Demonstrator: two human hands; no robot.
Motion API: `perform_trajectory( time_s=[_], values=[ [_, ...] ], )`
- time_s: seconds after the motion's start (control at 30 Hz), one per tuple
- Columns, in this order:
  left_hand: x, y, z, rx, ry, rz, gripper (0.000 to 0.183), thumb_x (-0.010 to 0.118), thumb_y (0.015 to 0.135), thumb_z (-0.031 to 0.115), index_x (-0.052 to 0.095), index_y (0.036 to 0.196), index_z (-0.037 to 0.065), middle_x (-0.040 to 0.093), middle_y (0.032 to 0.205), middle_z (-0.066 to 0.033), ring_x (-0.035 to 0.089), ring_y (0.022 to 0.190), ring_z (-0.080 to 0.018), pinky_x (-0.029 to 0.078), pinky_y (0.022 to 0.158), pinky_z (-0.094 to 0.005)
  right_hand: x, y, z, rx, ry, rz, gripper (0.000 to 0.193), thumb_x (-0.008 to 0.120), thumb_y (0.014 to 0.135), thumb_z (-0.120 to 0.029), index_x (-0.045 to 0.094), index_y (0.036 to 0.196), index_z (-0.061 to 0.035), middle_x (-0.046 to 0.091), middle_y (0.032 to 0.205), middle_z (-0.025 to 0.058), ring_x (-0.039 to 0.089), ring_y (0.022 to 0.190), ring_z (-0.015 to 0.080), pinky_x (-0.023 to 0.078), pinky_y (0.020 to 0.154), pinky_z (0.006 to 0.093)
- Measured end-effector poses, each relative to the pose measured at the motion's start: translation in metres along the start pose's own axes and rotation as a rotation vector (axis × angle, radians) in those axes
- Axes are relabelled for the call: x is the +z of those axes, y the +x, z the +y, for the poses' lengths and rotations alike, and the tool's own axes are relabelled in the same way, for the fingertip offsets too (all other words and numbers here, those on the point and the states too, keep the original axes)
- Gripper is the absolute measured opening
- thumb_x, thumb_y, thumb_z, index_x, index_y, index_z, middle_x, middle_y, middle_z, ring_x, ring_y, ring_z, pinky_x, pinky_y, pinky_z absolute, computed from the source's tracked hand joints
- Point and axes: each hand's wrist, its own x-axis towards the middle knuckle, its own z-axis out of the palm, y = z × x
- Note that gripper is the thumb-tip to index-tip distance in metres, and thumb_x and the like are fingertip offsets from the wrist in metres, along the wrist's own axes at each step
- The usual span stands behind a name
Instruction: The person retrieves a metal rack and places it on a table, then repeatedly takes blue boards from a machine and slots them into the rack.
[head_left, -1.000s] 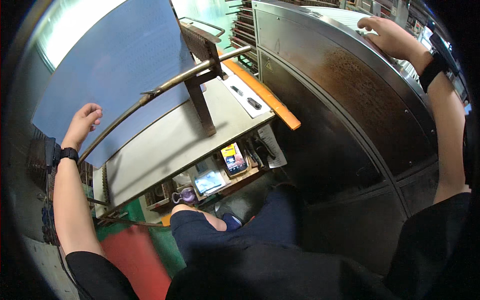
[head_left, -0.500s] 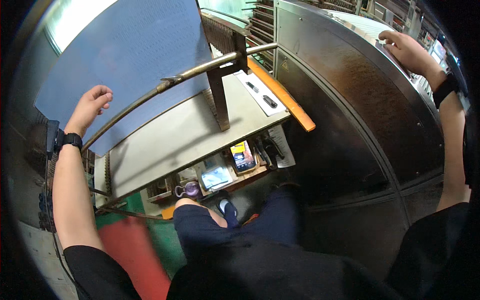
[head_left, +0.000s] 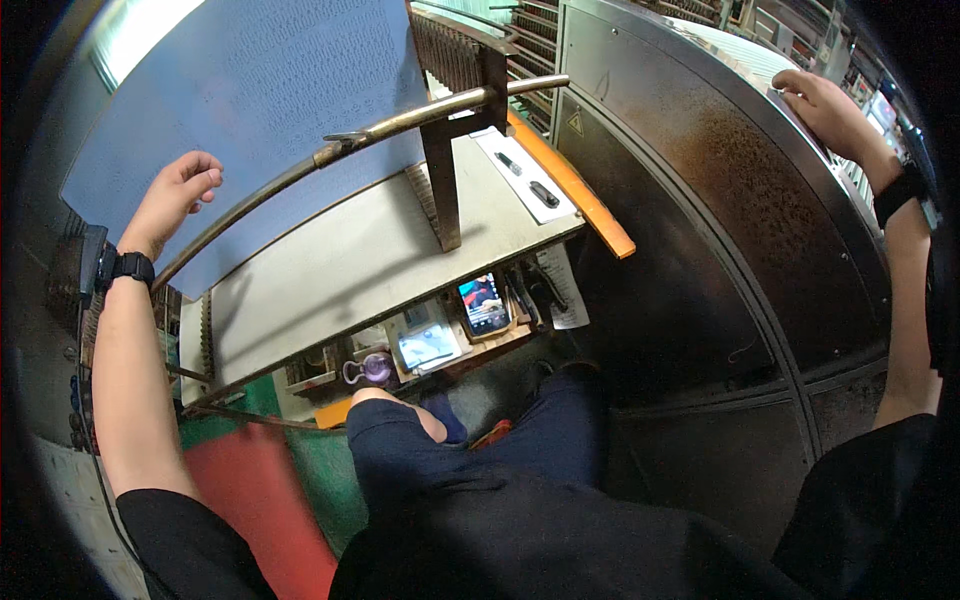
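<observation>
The left hand (head_left: 180,195) is half open, fingers loosely curled, in front of a blue board (head_left: 300,80) and just beside a metal bar (head_left: 265,192); whether it touches the board is unclear. The board stands upright behind the bar, along a white table (head_left: 330,245). Below the tabletop sit a purple container (head_left: 377,369), a lit screen (head_left: 428,347) and a phone (head_left: 484,305). Farther right lie white paper (head_left: 497,149) and an orange strip (head_left: 580,197). The right hand (head_left: 825,110) bends over a steel cabinet's (head_left: 650,95) top edge; I cannot tell whether it grips.
</observation>
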Motion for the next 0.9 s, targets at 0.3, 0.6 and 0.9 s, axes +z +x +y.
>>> perform_trajectory(
  time_s=[0.3,0.6,0.9],
  values=[
    [0.002,0.0,0.002,0.046,0.016,-0.024,0.02,0.058,0.094,0.028,0.06,0.105,0.012,0.059,0.093,0.0058,0.05,0.081,-0.0051,0.04,0.073,-0.0232,0.001,0.0,0.013,0.03,-0.025,-0.042,0.034,0.047,0.099,-0.021,0.057,0.123,0.0009,0.062,0.121,0.0199,0.059,0.114,0.0328,0.045,0.1,0.0392],
    [0.005,-0.005,0.001,0.069,0.067,-0.005,0.022,0.059,0.093,0.031,0.06,0.106,0.013,0.058,0.094,0.0064,0.049,0.08,-0.004,0.038,0.072,-0.0217,0.004,-0.003,0.004,0.105,-0.009,-0.028,0.034,0.046,0.098,-0.019,0.057,0.122,0.0026,0.062,0.121,0.0212,0.059,0.115,0.0328,0.044,0.102,0.0393],
    [0.003,0.002,-0.006,0.095,0.065,-0.026,0.024,0.059,0.094,0.032,0.06,0.108,0.014,0.058,0.093,0.0074,0.048,0.078,-0.0026,0.037,0.071,-0.02,0.006,0.004,0.025,-0.038,0.029,-0.026,0.034,0.045,0.098,-0.021,0.057,0.12,0.0025,0.063,0.116,0.0201,0.06,0.112,0.0319,0.044,0.099,0.0375]
  ],
)
